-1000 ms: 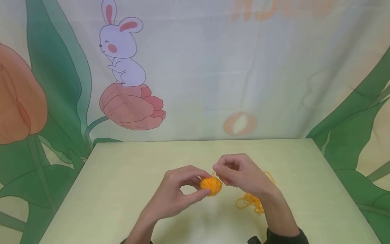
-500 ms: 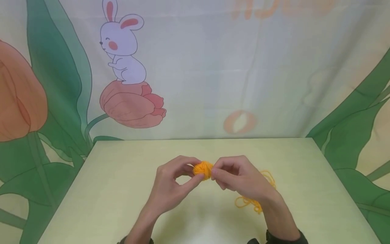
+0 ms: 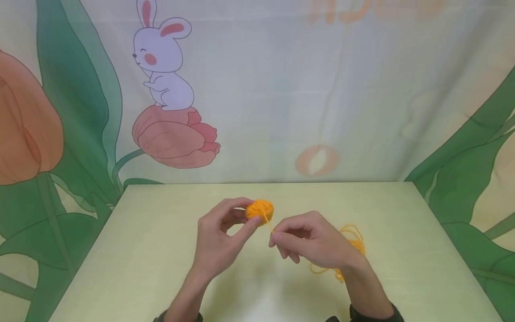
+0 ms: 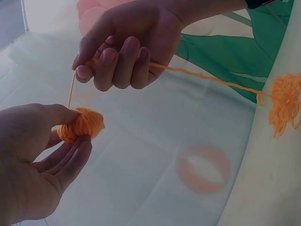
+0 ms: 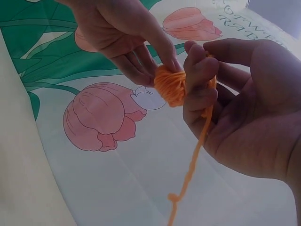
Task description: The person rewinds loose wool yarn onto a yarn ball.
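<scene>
A small orange ball of yarn (image 3: pixel 259 211) is held up above the table between the thumb and fingers of my left hand (image 3: pixel 221 237). To its right, my right hand (image 3: pixel 311 239) pinches the yarn strand (image 3: pixel 268 225) a short way from the ball, so that a taut length spans the gap. In the left wrist view, the strand passes through the curled fingers of the right hand (image 4: pixel 124 52) and runs on to a loose heap of yarn (image 4: pixel 284 103). The right forearm partly covers that heap in the head view.
The pale table (image 3: pixel 132 268) carries the loose yarn (image 3: pixel 356 241) right of centre. Behind its far edge hangs a cloth backdrop (image 3: pixel 257 89) printed with a rabbit, tulips and leaves.
The left hand has moved up and left with the ball, which has turned. The right hand came close to the ball, then moved down and slightly left, with the strand now across the ball's front.
</scene>
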Demonstrator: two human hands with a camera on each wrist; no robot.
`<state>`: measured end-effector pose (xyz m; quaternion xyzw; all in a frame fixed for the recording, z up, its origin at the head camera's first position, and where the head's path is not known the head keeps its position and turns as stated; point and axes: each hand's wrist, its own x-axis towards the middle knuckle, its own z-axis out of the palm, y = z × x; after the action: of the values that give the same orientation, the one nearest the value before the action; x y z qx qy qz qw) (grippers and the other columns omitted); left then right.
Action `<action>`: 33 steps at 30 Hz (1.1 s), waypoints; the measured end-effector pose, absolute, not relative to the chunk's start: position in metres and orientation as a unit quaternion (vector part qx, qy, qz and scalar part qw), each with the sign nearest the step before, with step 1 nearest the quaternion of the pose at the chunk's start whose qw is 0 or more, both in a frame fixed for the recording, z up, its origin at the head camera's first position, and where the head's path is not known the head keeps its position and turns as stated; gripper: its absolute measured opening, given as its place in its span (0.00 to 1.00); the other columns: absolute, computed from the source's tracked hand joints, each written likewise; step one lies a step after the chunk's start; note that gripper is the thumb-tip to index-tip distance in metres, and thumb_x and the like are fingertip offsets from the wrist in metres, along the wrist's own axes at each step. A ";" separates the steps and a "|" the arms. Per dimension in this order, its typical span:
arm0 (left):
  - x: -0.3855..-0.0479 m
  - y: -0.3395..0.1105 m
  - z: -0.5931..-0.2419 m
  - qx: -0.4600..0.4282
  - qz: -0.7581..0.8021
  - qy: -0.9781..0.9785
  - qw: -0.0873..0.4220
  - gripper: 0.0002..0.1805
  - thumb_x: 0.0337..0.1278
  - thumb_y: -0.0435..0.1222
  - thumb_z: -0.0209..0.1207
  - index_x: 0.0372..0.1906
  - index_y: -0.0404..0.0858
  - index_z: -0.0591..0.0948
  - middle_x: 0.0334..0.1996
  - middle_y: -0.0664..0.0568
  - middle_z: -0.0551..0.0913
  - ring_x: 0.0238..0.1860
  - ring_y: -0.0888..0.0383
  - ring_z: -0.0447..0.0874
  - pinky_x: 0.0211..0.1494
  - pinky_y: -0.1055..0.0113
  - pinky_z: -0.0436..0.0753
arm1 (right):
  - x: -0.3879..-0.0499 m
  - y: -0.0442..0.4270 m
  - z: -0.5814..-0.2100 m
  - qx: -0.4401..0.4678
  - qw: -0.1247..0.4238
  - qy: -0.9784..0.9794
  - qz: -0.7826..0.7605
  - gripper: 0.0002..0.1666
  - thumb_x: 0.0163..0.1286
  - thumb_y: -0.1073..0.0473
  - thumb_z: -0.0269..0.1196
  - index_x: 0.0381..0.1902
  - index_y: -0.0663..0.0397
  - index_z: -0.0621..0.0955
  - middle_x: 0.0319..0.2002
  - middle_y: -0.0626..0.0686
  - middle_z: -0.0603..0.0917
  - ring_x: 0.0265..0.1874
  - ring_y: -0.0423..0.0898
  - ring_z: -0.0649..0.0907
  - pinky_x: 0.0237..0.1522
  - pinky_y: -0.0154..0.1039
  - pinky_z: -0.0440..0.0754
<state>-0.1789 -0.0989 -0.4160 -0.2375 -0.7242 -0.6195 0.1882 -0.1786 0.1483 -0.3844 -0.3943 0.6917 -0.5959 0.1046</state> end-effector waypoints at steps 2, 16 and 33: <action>-0.179 -0.100 -0.416 -0.227 -0.630 -0.719 0.187 0.20 0.64 0.24 0.77 0.59 0.39 0.89 0.51 0.46 0.93 0.42 0.59 0.97 0.54 0.62 0.98 | -0.179 0.148 -0.386 -0.401 0.109 0.691 -0.592 0.14 0.85 0.70 0.60 0.43 0.55 0.90 0.25 0.59 0.82 0.20 0.45 0.78 0.25 0.34 0.80; -0.173 -0.105 -0.406 -0.194 -0.709 -0.666 0.128 0.19 0.69 0.21 0.71 0.61 0.32 0.87 0.51 0.53 0.92 0.44 0.56 0.96 0.56 0.63 0.98 | -0.200 0.145 -0.409 -0.395 0.182 0.726 -0.533 0.12 0.87 0.60 0.63 0.43 0.47 0.92 0.27 0.57 0.85 0.23 0.40 0.81 0.29 0.30 0.80; -0.170 -0.104 -0.413 -0.387 -0.609 -0.691 0.023 0.17 0.68 0.27 0.76 0.57 0.42 0.90 0.48 0.47 0.93 0.41 0.56 0.96 0.52 0.58 0.99 | -0.211 0.161 -0.411 -0.322 0.115 0.728 -0.594 0.12 0.85 0.66 0.61 0.39 0.56 0.88 0.22 0.56 0.74 0.18 0.46 0.70 0.22 0.34 0.70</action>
<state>-0.1701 -0.1039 -0.4131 -0.3873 -0.6915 -0.6094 0.0228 -0.2114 0.1606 -0.4108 -0.3222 0.7282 -0.5938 0.1155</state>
